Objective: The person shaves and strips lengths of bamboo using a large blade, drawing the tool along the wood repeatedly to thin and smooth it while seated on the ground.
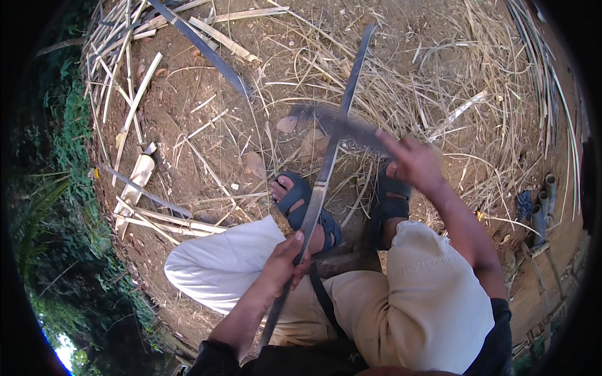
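My left hand [287, 266] is closed around a long, dark bamboo strip [327, 164], which slants up and away from my lap. A pale node ring crosses the strip above that hand. On the right, my right hand [417, 161] grips a machete, its handle hidden in the fist. The dark machete blade [364, 133] is smeared by motion and crosses the strip between my feet and the shavings. Whether blade and strip touch, I cannot tell. Below the strip are my sandaled feet [295, 197], and a white cloth [219, 263] covers my left knee.
Thin bamboo shavings [389, 81] are heaped on the dirt ahead. Split bamboo pieces [135, 178] lie at the left, with another dark bamboo slat [204, 50] beyond. Bamboo tubes [539, 219] stand at the right. Green plants [63, 150] edge the left side.
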### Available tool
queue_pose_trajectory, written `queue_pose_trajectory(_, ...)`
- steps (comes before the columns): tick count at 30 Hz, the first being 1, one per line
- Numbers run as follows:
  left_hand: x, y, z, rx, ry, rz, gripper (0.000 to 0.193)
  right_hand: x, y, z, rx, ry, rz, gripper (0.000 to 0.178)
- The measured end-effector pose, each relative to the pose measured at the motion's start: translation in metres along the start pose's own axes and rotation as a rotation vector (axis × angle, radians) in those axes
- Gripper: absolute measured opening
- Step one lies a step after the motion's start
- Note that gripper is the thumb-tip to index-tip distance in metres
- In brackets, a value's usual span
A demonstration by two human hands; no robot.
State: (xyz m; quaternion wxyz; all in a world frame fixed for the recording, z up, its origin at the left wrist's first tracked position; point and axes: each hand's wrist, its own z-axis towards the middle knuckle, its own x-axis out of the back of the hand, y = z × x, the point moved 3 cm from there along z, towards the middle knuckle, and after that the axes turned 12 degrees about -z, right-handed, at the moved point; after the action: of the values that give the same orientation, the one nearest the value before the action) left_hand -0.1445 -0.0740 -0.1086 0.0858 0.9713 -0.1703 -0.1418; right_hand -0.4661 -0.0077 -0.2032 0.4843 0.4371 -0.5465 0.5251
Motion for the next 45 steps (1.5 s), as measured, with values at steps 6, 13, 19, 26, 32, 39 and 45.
queue_pose_trajectory(6, 0.017, 0.013, 0.004, -0.033, 0.025, 0.078, 0.049, -0.005, 0.007, 0.008, -0.158, -0.091, 0.161, 0.075)
queue_pose_trajectory(13, 0.04, 0.013, -0.023, -0.013, 0.03, 0.166, 0.049, -0.046, 0.059, 0.035, -0.302, -0.098, 0.045, 0.072)
queue_pose_trajectory(19, 0.04, 0.011, -0.041, -0.025, 0.121, 0.207, 0.049, -0.047, 0.056, 0.032, -0.287, -0.13, 0.042, 0.07)
queue_pose_trajectory(26, 0.065, -0.025, -0.094, 0.007, 0.075, 0.342, 0.048, 0.001, -0.009, -0.014, -0.116, -0.05, 0.099, 0.084)
queue_pose_trajectory(32, 0.071, -0.063, -0.108, 0.139, 0.073, 0.212, 0.048, -0.035, -0.002, -0.053, -0.133, -0.221, 0.013, 0.074)
queue_pose_trajectory(39, 0.074, -0.063, -0.097, 0.139, 0.022, 0.18, 0.047, -0.072, 0.08, -0.043, -0.452, -0.089, 0.139, 0.069)
queue_pose_trajectory(45, 0.06, -0.066, -0.084, -0.321, 0.165, 0.701, 0.034, -0.02, -0.013, -0.044, -0.054, -0.191, 0.088, 0.073)
